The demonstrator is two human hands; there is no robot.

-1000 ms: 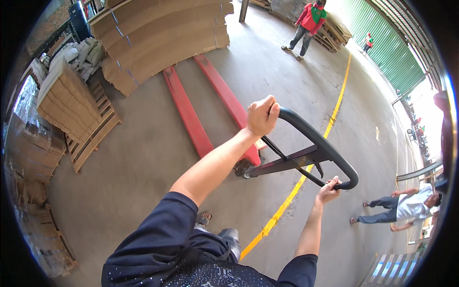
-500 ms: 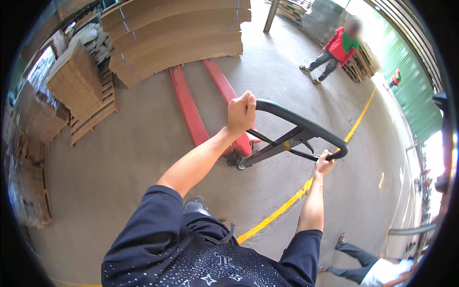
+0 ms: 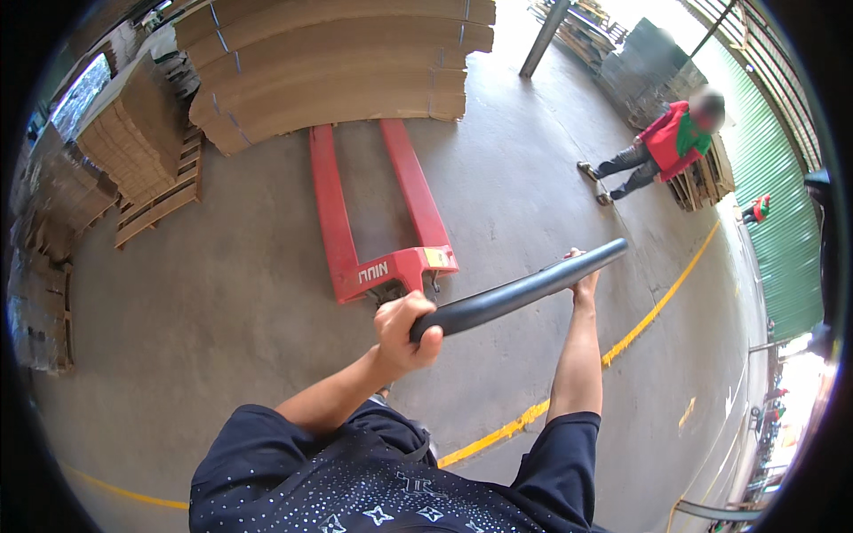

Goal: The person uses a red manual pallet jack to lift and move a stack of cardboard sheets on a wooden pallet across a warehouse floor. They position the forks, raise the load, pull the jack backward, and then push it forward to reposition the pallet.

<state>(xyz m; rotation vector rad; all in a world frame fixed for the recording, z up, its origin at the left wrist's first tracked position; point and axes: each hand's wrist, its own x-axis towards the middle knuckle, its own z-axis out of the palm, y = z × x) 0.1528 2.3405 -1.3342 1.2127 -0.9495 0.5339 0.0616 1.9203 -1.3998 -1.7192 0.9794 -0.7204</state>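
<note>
A red pallet jack (image 3: pixel 333 213) stands on the concrete floor, its two forks reaching away from me. The far fork tips meet the lower edge of a large stack of flat brown cardboard (image 3: pixel 329 80). Its black looped handle (image 3: pixel 524 296) is tipped back toward me and seen nearly edge-on. My left hand (image 3: pixel 405 333) is closed round the handle's left end, thumb wrapped over it. Toward the right end, my right hand (image 3: pixel 582 274) grips the handle; part of its fingers is hidden behind the bar.
Bundled cardboard (image 3: pixel 133 133) rests on a wooden pallet (image 3: pixel 164 202) at the left. A person (image 3: pixel 671 147) in a red and green top stands at the far right. A yellow floor line (image 3: pixel 653 315) runs along my right, and a post (image 3: pixel 544 40) rises beyond the stack.
The handle has swung round and come down toward me, with both hands still on it. The pallet jack's body has turned and now shows its front plate. The person at lower right has left view.
</note>
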